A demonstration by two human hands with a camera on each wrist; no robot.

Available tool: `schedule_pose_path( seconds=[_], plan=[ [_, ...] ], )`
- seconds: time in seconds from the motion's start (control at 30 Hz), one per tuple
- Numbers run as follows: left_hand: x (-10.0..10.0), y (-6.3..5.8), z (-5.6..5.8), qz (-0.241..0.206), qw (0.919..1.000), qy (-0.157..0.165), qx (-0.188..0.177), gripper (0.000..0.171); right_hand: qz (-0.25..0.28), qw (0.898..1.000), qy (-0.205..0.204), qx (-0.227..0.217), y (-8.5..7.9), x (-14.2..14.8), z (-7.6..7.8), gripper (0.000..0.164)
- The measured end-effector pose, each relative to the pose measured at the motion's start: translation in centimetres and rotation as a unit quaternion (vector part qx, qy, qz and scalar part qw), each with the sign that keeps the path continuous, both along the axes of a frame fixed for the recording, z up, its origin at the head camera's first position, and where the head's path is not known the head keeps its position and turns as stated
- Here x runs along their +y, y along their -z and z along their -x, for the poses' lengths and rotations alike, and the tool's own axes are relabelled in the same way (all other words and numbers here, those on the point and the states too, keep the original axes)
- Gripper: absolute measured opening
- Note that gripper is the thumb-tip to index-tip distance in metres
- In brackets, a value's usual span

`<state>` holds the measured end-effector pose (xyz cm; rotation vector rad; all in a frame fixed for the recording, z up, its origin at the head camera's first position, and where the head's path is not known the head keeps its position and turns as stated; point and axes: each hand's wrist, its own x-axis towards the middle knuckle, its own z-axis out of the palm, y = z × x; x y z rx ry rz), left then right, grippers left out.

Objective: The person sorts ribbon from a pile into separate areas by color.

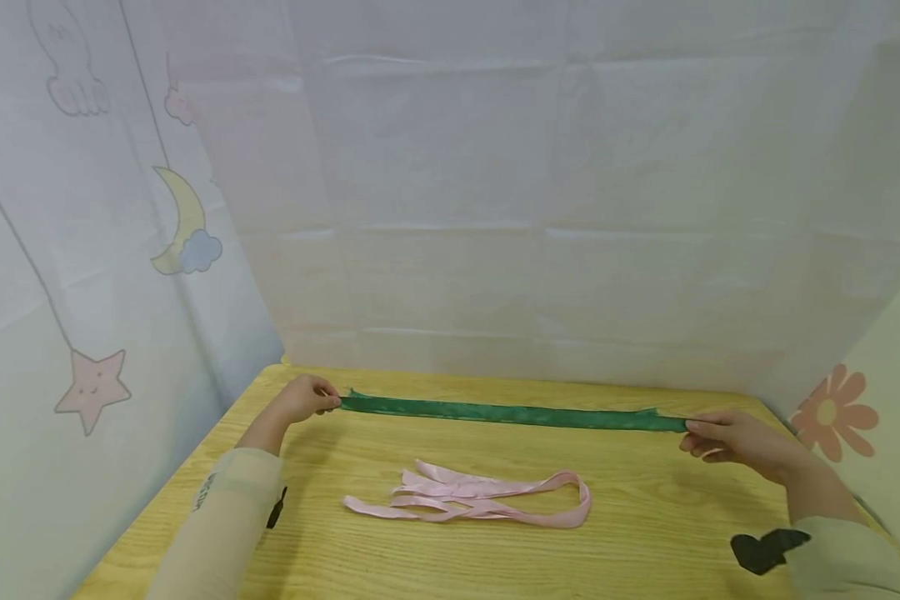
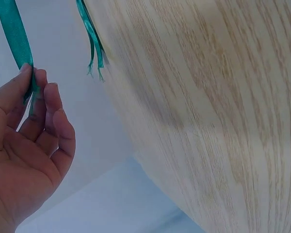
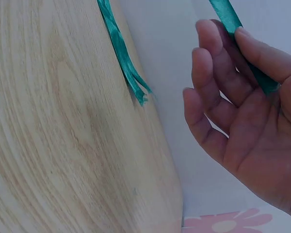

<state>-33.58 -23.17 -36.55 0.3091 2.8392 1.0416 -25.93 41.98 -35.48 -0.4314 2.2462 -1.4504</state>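
A green satin ribbon (image 1: 495,413) is stretched nearly straight across the far part of the table, one end in each hand. My left hand (image 1: 306,400) pinches its left end between thumb and fingertips, and a short tail (image 2: 33,99) hangs below the pinch. Its right end is pinched by my right hand (image 1: 746,443), with the tip lying against the palm in the right wrist view. More green ribbons (image 3: 120,48) with frayed ends lie on the table near its far edge, mostly hidden behind the stretched one in the head view. Closer to me lies a looped bundle of pink ribbons (image 1: 570,510).
The wooden table (image 1: 435,567) meets a pale hanging sheet (image 1: 450,292) at its far edge. Printed sheets with a moon, a star and a flower (image 1: 828,412) stand along the sides. Dark straps (image 1: 768,550) stick out near the sleeves.
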Motion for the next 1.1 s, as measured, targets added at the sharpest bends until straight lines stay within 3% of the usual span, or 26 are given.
schedule_pose_path(
  seconds=[0.23,0.4,0.53,0.73,0.83,0.97,1.1],
  plan=[
    [-0.1,0.1,0.0,0.0,0.9999,-0.011,0.004,0.019,0.022,0.999,0.008,-0.037,0.3,0.4,-0.1,0.04],
    [-0.2,0.2,0.1,-0.004,0.9997,-0.019,0.011,0.02,0.034,0.998,0.031,-0.03,0.5,0.4,-0.3,0.044],
    [-0.1,0.2,0.1,-0.012,0.9992,-0.037,0.013,0.021,0.009,0.996,0.088,-0.004,0.6,0.1,-0.3,0.044],
    [-0.3,0.4,-0.1,-0.031,0.9976,-0.062,0.005,0.022,-0.042,0.981,0.186,0.045,1.2,-0.3,-0.5,0.031],
    [-0.3,0.4,-0.1,-0.043,0.9966,-0.07,-0.002,0.023,-0.05,0.974,0.21,0.062,1.6,-0.1,-0.5,0.029],
    [-0.3,0.5,0.1,-0.05,0.9958,-0.077,-0.007,0.025,-0.051,0.967,0.238,0.074,2.0,0.0,-0.6,0.042],
    [-0.2,0.6,0.3,-0.071,0.9935,-0.088,-0.015,0.026,-0.031,0.963,0.258,0.065,2.4,0.0,-0.5,0.044]
  ],
)
